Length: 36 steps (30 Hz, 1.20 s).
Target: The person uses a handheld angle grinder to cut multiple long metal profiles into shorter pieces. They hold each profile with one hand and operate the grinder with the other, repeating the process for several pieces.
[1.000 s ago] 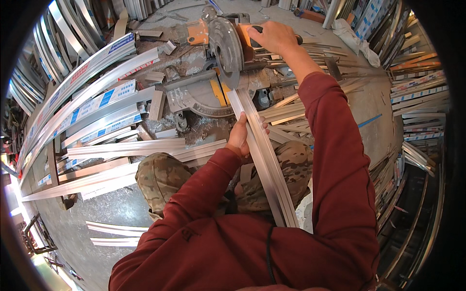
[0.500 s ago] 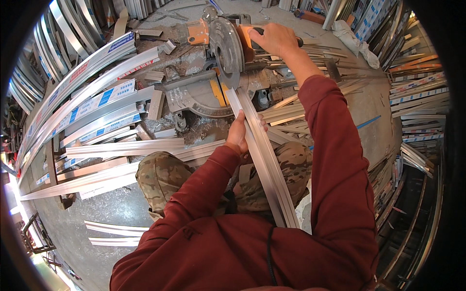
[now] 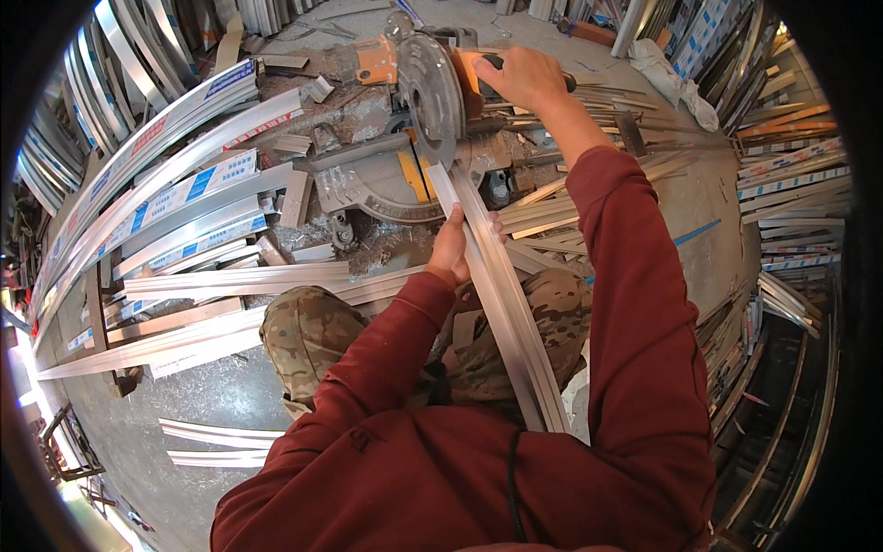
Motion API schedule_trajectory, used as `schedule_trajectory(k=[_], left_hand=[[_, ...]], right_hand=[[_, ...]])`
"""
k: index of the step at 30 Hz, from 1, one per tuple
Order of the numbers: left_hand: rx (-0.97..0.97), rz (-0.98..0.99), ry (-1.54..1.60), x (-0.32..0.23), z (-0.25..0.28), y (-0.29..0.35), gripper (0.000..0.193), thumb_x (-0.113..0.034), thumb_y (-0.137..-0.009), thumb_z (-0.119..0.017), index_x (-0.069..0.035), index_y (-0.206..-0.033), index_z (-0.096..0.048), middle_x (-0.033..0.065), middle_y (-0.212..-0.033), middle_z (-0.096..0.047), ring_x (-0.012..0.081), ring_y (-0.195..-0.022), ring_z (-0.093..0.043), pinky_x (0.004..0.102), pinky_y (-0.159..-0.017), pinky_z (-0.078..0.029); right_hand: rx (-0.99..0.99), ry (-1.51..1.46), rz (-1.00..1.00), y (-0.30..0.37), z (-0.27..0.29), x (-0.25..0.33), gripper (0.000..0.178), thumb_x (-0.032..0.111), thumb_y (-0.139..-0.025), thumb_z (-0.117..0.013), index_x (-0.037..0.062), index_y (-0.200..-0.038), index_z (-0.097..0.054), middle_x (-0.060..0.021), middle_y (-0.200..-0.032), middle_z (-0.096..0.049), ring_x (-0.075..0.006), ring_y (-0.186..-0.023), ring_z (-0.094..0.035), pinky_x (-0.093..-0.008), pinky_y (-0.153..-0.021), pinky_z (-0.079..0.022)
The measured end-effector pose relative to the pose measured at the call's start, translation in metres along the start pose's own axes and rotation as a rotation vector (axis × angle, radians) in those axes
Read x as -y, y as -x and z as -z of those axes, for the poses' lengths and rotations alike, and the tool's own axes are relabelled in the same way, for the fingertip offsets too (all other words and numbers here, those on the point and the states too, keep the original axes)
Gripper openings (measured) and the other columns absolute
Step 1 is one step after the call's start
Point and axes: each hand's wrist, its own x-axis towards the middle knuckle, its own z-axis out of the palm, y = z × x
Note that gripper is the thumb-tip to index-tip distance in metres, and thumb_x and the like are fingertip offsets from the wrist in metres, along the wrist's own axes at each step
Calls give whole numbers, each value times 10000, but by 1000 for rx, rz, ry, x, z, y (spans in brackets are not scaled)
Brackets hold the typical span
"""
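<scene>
My right hand (image 3: 526,77) is wrapped round the black-and-orange handle of a miter saw (image 3: 430,87), whose head is tilted up with the round blade above its base. My left hand (image 3: 449,248) grips long silver metal profiles (image 3: 504,304), with fingertips showing on their far side. These profiles lie side by side, slanting from my lap up to the saw. Their far ends are beside the blade's lower edge, over the dusty turntable (image 3: 368,189); I cannot tell if they touch the blade. A yellow strip (image 3: 412,175) marks the slot in the turntable.
Long profiles (image 3: 198,193) with blue-and-white film are stacked at the left, near the saw. Thin offcuts (image 3: 543,212) lie to its right. Racks of strips (image 3: 791,175) stand along the right side. Two short profiles (image 3: 221,432) rest on the floor at the lower left.
</scene>
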Motion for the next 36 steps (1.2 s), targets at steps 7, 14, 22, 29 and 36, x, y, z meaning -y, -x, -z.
schedule_trajectory(k=[7, 14, 22, 29, 36], left_hand=[[-62, 24, -88, 27, -14, 27, 696, -589, -1025, -185, -10, -1159, -547, 114, -943, -608, 276, -875, -600, 420, -833, -517], [-108, -53, -90, 28, -13, 32, 700, -576, -1030, -167, -3, -1139, -552, 114, -927, -611, 269, -846, -597, 404, -816, -518], [-154, -66, -158, 23, -18, 35, 700, -566, -1032, -149, -10, -1110, -567, 113, -898, -617, 274, -827, -604, 407, -792, -519], [-115, -66, -177, 23, -16, 35, 704, -566, -1032, -132, -17, -1097, -568, 105, -882, -605, 273, -819, -600, 407, -785, -518], [-130, -70, -157, 23, -14, 33, 712, -576, -1029, -139, -10, -1099, -564, 103, -889, -601, 276, -823, -598, 407, -791, -518]], right_hand=[[21, -4, -4, 5, -8, -4, 643, 591, -881, -470, 8, -734, -695, -213, -698, -654, -401, -723, -650, -491, -706, -496], [1, -25, -4, 11, -10, -4, 581, 556, -882, -495, 31, -782, -723, -212, -716, -662, -402, -720, -651, -482, -692, -497], [29, 26, 3, 14, -7, -3, 623, 565, -866, -468, 8, -772, -729, -203, -764, -693, -375, -746, -673, -472, -719, -515], [24, 28, -16, 14, -12, -5, 590, 586, -880, -494, 53, -840, -741, -205, -778, -692, -398, -785, -671, -486, -738, -509], [24, -6, -9, 18, -10, -2, 595, 578, -875, -478, 46, -821, -740, -205, -786, -694, -384, -788, -676, -476, -740, -512]])
